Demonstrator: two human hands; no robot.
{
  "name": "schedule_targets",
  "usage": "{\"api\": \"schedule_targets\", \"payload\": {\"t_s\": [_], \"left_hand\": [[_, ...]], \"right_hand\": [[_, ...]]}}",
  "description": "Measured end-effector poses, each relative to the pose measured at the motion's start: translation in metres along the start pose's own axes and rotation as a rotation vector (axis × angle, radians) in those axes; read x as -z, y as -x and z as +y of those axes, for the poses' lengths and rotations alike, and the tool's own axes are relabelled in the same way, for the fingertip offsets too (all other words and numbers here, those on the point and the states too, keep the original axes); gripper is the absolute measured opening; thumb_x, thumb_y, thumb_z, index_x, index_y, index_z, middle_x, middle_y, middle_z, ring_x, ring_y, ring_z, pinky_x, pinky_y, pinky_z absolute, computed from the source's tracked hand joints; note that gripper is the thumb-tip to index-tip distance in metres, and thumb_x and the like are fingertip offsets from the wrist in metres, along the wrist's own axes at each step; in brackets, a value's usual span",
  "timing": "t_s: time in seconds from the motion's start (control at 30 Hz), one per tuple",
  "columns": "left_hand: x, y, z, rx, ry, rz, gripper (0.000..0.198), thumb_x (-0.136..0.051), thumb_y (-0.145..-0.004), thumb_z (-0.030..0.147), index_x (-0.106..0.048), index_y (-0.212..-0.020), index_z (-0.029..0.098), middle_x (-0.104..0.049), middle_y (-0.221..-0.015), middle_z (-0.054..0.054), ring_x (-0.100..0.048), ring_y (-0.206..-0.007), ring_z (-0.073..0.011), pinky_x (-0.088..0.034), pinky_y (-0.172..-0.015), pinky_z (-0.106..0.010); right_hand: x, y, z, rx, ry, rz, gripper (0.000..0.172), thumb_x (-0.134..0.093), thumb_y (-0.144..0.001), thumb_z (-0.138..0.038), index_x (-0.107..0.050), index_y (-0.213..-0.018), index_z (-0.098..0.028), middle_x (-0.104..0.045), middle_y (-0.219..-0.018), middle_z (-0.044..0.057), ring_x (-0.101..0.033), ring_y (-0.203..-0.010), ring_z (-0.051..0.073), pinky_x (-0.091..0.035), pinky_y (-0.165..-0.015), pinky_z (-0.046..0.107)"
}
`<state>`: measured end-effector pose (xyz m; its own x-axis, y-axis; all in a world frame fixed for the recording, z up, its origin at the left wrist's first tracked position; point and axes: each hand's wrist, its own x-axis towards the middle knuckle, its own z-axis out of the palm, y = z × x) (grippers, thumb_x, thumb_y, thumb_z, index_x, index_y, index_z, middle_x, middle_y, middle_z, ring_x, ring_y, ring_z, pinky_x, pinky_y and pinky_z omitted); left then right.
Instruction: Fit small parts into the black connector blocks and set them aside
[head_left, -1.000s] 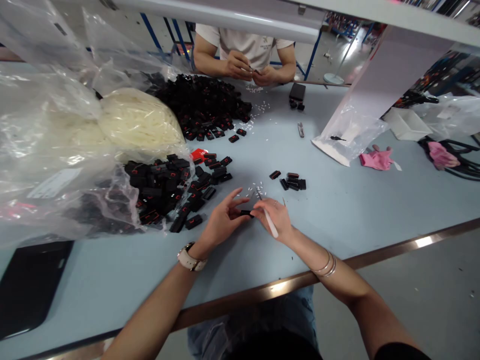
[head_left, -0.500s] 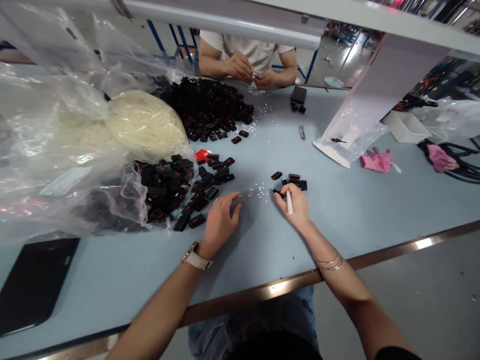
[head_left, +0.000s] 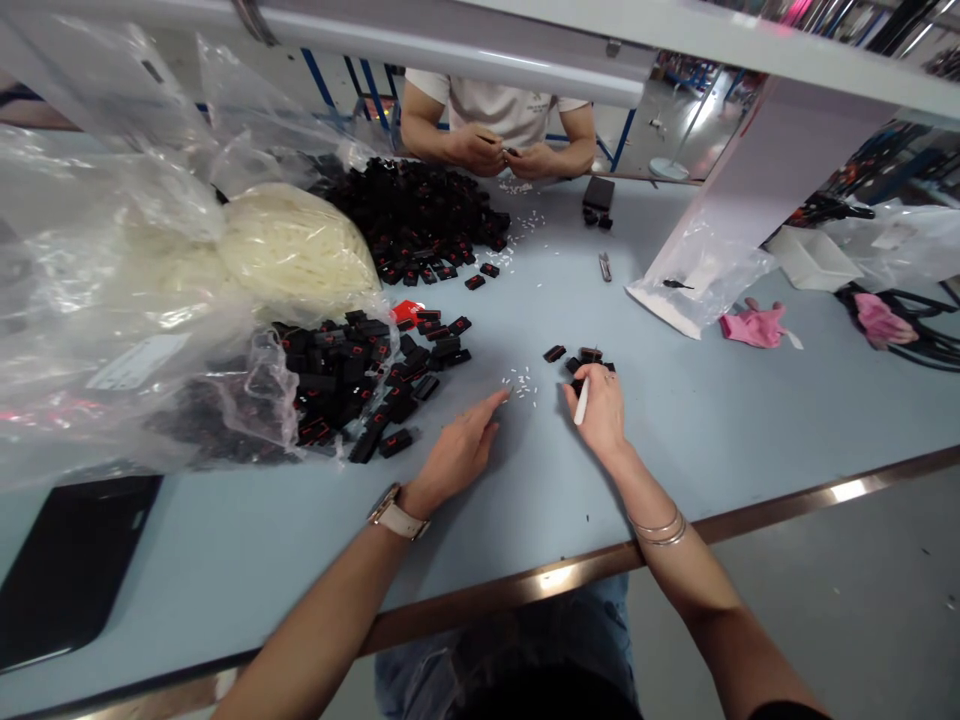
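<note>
My left hand [head_left: 463, 448] reaches over the table with its forefinger stretched out and thumb apart. The fingertip is at the left edge of a scatter of tiny white pieces [head_left: 523, 383], and nothing shows in its grip. Closed around a slim white pen-like tool [head_left: 581, 403], my right hand [head_left: 604, 412] is beside a few black plastic connector housings [head_left: 591, 355]. Its fingers partly cover these housings; whether it touches or holds one, I cannot tell. A single black housing [head_left: 554, 353] lies just left of that group.
Left, a clear plastic bag [head_left: 150, 300] spills a heap of black housings [head_left: 337, 385]. A larger heap [head_left: 427, 215] lies farther back, near a co-worker's hands [head_left: 480, 150]. Small clippers [head_left: 605, 266], a pink glove [head_left: 754, 325] and a black tray-like object [head_left: 71, 565] lie on the table.
My left hand has moved right, its forefinger now at the white pieces. My right hand has shifted slightly right to the small group of black housings, still with the white tool.
</note>
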<state>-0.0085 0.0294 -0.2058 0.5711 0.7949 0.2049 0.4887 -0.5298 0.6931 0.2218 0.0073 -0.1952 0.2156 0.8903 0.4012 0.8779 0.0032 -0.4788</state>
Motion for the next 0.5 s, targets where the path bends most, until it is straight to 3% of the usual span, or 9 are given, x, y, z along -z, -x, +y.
{"api": "schedule_targets", "payload": {"t_s": [0.13,0.2,0.33,0.5], "left_hand": [[0.005,0.003,0.011,0.042,0.099,0.038,0.031,-0.047,-0.089,0.038,-0.062,-0.107,0.018,-0.069,-0.103,-0.009,-0.064,-0.095,-0.0227,-0.051,-0.085,-0.035],[0.007,0.004,0.016,0.061,0.164,-0.050,0.030,-0.047,-0.088,0.041,-0.064,-0.100,0.019,-0.070,-0.093,-0.007,-0.065,-0.083,-0.0206,-0.051,-0.076,-0.031],[0.006,0.006,0.023,0.071,0.314,-0.218,0.039,-0.054,-0.084,0.049,-0.062,-0.106,0.017,-0.068,-0.084,-0.004,-0.059,-0.067,-0.0154,-0.048,-0.064,-0.027],[0.000,0.005,0.024,0.126,0.400,-0.294,0.041,-0.061,-0.077,0.055,-0.062,-0.089,0.015,-0.060,-0.068,0.001,-0.046,-0.056,-0.0106,-0.040,-0.054,-0.024]], "right_hand": [[-0.010,0.008,-0.015,0.094,-0.122,0.075,0.013,-0.045,-0.085,-0.018,-0.051,-0.097,-0.018,-0.062,-0.099,0.013,-0.058,-0.093,0.025,-0.047,-0.082,0.042],[-0.016,0.013,-0.025,0.157,-0.192,0.049,0.018,-0.042,-0.087,-0.016,-0.049,-0.103,-0.018,-0.061,-0.109,0.014,-0.058,-0.102,0.024,-0.049,-0.087,0.042],[-0.022,0.021,-0.041,0.229,-0.289,-0.020,0.023,-0.041,-0.089,-0.015,-0.048,-0.111,-0.019,-0.056,-0.126,0.013,-0.056,-0.116,0.020,-0.049,-0.095,0.040],[-0.022,0.025,-0.048,0.334,-0.299,-0.142,0.028,-0.041,-0.090,-0.014,-0.052,-0.113,-0.022,-0.050,-0.138,0.010,-0.049,-0.126,0.020,-0.048,-0.100,0.040]]}}
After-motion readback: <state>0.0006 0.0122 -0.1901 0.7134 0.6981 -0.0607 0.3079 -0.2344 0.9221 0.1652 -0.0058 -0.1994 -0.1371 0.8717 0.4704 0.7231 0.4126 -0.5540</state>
